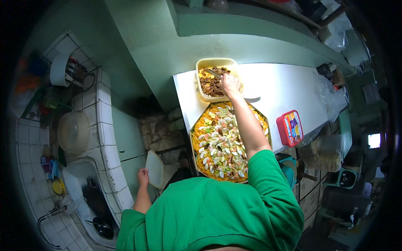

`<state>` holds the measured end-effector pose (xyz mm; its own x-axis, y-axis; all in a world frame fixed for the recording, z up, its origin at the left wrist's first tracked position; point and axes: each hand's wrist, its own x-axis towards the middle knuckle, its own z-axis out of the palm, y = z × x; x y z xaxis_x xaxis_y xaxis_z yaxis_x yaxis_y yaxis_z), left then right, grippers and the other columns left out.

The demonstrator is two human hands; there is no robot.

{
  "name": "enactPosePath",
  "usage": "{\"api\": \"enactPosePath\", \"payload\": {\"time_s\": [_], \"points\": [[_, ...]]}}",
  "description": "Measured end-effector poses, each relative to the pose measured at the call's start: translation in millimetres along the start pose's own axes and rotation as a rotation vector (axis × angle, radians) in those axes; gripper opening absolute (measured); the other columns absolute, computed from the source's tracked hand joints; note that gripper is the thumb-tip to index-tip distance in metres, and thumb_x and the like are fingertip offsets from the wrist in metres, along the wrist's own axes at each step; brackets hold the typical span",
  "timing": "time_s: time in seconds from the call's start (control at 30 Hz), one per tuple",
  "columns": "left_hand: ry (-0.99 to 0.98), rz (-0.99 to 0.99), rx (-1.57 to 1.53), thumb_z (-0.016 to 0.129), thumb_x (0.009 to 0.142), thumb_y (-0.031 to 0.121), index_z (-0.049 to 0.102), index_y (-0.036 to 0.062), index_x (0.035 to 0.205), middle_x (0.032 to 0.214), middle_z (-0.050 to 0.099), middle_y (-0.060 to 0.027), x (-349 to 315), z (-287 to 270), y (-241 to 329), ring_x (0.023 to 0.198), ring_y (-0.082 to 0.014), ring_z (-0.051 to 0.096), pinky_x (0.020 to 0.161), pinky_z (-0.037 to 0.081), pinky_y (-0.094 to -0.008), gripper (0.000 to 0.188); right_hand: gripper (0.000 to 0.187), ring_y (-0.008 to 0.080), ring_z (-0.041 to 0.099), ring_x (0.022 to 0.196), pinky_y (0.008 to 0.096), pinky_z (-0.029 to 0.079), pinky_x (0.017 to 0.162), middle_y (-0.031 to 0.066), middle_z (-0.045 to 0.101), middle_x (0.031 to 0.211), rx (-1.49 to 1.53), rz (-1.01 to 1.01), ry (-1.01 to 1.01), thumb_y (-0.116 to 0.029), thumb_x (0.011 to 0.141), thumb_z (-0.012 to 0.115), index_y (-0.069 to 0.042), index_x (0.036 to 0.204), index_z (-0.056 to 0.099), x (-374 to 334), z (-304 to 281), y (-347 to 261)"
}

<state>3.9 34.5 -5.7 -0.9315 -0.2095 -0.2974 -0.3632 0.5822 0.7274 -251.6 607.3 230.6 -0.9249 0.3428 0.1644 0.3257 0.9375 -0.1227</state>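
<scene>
1. Green walls in the head view, behind a white table [268,106]; off to the left, well apart, a tiled counter [109,152] with a sink [74,175].
2. Near the table's far-left corner, an open cream tub [201,94] with dark shredded pieces [211,88] and yellow bits inside. Set just beyond the tray, likely to keep both within one arm's reach.
3. At the table's near-left corner, an octagonal tray [192,144], filled with orange food [200,161] under egg slices and pale shreds. Placed close to the body, probably for easy access all over.
4. Right hand [230,84]: stretched over the tray and into the tub, fingers curled, apparently gripping a slim grey utensil [212,73]. Fingertips partly hidden; cannot tell the exact grip.
5. Left hand [143,177]: fingers closed on the edge of a pale lid [155,169], held low outside the table's left edge, presumably to stay clear of the food. By shape, perhaps a match for the cream tub.
6. Toward the table's near edge, right of the tray and apart from it, a red container [289,129], seemingly left aside, out of the arm's path.
</scene>
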Motion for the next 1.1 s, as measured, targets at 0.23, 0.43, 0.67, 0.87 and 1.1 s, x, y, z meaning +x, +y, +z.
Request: {"api": "enactPosePath", "payload": {"time_s": [0.23,0.43,0.67,0.87,1.1], "points": [[-0.071,-0.219,0.168,0.065,0.089,0.022,0.063,0.0021,0.098,0.088,0.069,-0.0156,0.3,-18.5,-4.9,0.081,-0.0256,0.066,0.076,0.050,-0.0359,0.021,0.037,0.0397,0.068,0.086,0.0488,0.053,0.074,0.0192,0.069,0.093,0.121,0.168,-0.043,-0.033,0.096,0.048,-0.003,0.091,0.069,2.7,-7.1,-17.2],[-0.075,-0.105,0.274,0.062,0.091,0.027,0.063,0.0014,0.100,0.095,0.069,-0.0177,9.9,-21.8,-0.8,0.085,-0.0302,0.066,0.079,0.049,-0.0391,0.027,0.034,0.0371,0.065,0.085,0.0466,0.049,0.078,0.0181,0.068,0.091,0.252,0.213,0.038,-0.040,0.095,0.048,-0.013,0.100,0.068,-52.3,-62.9,31.5],[-0.068,-0.028,0.117,0.062,0.093,0.025,0.061,0.0001,0.099,0.089,0.068,-0.0136,12.3,-7.3,4.2,0.081,-0.0225,0.063,0.076,0.049,-0.0351,0.026,0.020,0.0259,0.067,0.078,0.0339,0.050,0.071,0.0149,0.068,0.087,0.601,0.066,0.211,-0.016,0.091,0.059,0.000,0.100,0.069,-212.1,-140.9,140.5],[-0.118,-0.052,0.134,0.062,0.093,0.024,0.061,0.0009,0.098,0.089,0.067,-0.0114,-0.7,2.4,18.2,0.080,-0.0179,0.061,0.076,0.049,-0.0322,0.024,0.018,0.0262,0.063,0.071,0.0336,0.048,0.065,0.0129,0.064,0.081,0.507,0.205,0.065,-0.018,0.092,0.059,-0.004,0.097,0.069,-335.8,-148.2,174.1],[-0.149,-0.083,0.129,0.062,0.093,0.023,0.062,0.0016,0.097,0.091,0.067,-0.0109,-17.6,8.8,38.8,0.084,-0.0182,0.062,0.078,0.049,-0.0318,0.022,0.015,0.0303,0.065,0.076,0.0383,0.051,0.066,0.0086,0.065,0.083,0.394,0.106,-0.074,-0.022,0.090,0.061,-0.011,0.095,0.069,-368.8,-118.7,145.3]]}}
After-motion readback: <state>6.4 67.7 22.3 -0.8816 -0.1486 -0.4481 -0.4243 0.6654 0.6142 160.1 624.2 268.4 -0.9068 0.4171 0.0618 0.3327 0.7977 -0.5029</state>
